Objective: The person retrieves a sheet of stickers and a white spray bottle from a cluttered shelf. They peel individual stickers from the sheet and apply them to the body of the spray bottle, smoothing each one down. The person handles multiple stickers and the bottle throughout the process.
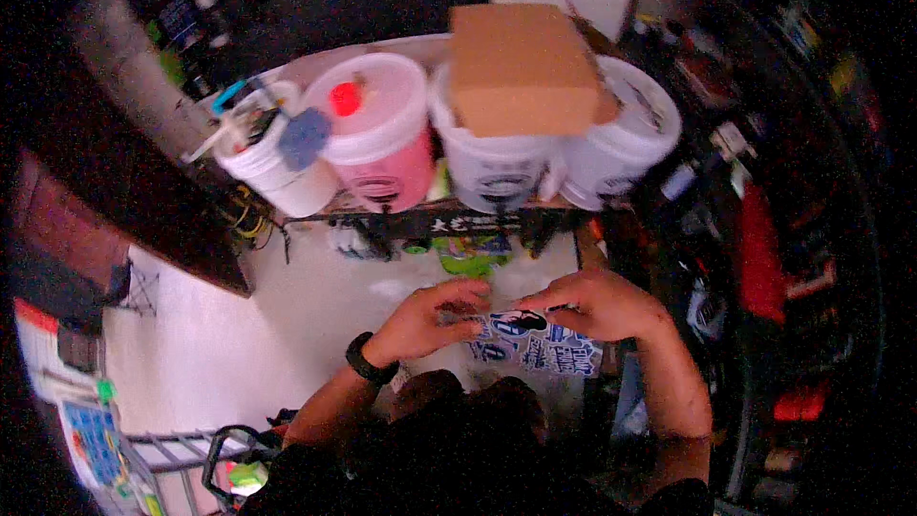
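Observation:
A sheet of blue-and-white stickers (564, 349) with a black-and-white figure near its top edge is held low in front of me. My left hand (430, 320), a black watch on its wrist, grips its upper left with curled fingers. My right hand (597, 306) has its fingers closed on the top edge of the sheet, thumb and index near the figure. The fingertips are slightly blurred. My dark-clothed body hides part of the floor below the sheet.
Ahead stand a white bucket of tools (287, 186), a pink bucket (392, 162) and two pale buckets (611, 162), a cardboard box (521, 57) on top. A green bag (473, 253) lies beneath. A ladder (177, 463) is lower left; dark cluttered shelving (793, 277) lines the right.

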Demonstrator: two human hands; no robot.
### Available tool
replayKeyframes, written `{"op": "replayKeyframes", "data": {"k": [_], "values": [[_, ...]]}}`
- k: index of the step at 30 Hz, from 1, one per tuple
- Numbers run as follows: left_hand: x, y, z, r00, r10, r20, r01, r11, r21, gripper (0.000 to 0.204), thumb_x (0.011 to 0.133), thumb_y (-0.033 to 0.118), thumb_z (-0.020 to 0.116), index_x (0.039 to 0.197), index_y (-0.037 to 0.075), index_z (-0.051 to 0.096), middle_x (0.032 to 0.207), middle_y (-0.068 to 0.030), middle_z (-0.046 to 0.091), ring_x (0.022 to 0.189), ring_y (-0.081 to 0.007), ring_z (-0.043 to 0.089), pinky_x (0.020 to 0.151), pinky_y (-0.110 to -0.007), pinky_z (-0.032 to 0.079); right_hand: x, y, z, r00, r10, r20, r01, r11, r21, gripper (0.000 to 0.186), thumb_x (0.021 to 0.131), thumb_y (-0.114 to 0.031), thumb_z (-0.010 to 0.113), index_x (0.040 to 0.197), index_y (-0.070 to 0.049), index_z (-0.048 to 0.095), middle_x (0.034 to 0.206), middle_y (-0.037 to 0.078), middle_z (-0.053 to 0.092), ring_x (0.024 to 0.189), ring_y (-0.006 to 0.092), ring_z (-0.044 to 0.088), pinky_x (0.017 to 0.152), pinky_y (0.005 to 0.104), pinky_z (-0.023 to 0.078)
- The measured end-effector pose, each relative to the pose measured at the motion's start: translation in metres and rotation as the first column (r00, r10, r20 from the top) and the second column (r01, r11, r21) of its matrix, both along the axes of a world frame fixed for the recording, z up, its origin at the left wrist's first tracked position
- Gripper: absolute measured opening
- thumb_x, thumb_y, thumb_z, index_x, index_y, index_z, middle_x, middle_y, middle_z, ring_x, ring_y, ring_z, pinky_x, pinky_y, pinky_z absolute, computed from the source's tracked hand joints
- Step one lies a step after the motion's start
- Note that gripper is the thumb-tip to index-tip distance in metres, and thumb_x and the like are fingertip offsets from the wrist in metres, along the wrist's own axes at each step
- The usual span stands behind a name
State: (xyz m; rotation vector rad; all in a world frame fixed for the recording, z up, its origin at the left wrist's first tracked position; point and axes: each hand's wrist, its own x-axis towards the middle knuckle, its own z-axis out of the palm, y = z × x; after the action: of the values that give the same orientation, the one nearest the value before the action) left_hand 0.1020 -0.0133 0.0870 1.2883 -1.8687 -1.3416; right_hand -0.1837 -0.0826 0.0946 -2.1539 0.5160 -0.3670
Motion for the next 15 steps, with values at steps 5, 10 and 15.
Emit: {"op": "replayKeyframes", "data": {"k": [5, 10, 15], "values": [[-0.024, 0.015, 0.024, 0.945, 0.31, 0.103, -0.294, 0.944, -0.148, 0.022, 0.091, 0.011, 0.064, 0.111, 0.002, 0.062, 0.094, -0.0035, 0.068, 0.082, -0.0098, 0.059, 0.074, -0.027, 0.048, 0.015, -0.056, 0.044, 0.99, 0.005, 0.143, 0.034, 0.964, -0.265, 0.041, 0.077, 0.0, 0.066, 0.117, -0.011, 0.064, 0.101, 0.009, 0.07, 0.081, 0.021, 0.067, 0.073, 0.0325, 0.052], [-0.042, 0.048, 0.049, 0.679, 0.692, -0.244, -0.711, 0.703, 0.016, 0.011, 0.094, 0.009, 0.061, 0.1, 0.001, 0.064, 0.092, 0.0018, 0.066, 0.08, -0.0046, 0.056, 0.073, -0.022, 0.047, 0.039, -0.063, 0.057, 0.741, -0.336, 0.581, 0.077, 0.903, 0.424, 0.057, 0.076, 0.002, 0.07, 0.129, -0.006, 0.05, 0.094, 0.003, 0.067, 0.086, 0.0145, 0.062, 0.079, 0.0294, 0.05], [-0.116, 0.073, 0.08, 0.427, 0.87, -0.245, -0.886, 0.457, 0.077, 0.01, 0.093, 0.011, 0.062, 0.099, 0.002, 0.064, 0.091, 0.0017, 0.065, 0.081, -0.0059, 0.056, 0.075, -0.023, 0.046, 0.011, -0.106, 0.049, 0.935, -0.035, 0.354, -0.116, 0.91, 0.399, 0.049, 0.08, 0.002, 0.067, 0.126, -0.007, 0.052, 0.087, 0.002, 0.063, 0.079, 0.0098, 0.059, 0.072, 0.0246, 0.048]]}}
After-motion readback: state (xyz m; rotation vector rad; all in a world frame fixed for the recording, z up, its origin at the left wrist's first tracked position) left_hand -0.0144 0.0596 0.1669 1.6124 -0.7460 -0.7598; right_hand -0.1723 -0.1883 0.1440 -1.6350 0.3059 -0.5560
